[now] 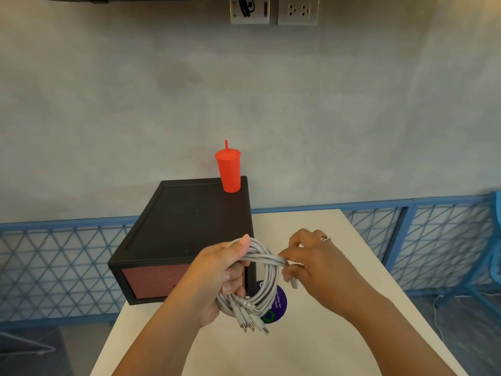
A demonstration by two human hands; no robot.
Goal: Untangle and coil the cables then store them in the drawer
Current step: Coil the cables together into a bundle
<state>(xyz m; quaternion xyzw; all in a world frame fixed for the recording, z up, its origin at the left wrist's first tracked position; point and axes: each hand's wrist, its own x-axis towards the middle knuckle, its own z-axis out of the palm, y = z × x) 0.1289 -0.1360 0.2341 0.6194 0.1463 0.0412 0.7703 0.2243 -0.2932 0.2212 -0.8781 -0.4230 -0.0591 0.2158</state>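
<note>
The cables (264,270) are mostly coiled, left hand (217,278) gripping the loops, right hand (311,261) pinching a last wrap, while the drawer (151,283) looks shut, so storing remains.

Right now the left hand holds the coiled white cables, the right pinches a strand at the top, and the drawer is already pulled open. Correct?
Not quite: the head view shows the drawer shut, its red front flush with the black box. The rest stands: left hand holds the cables, right hand pinches a strand.
</note>
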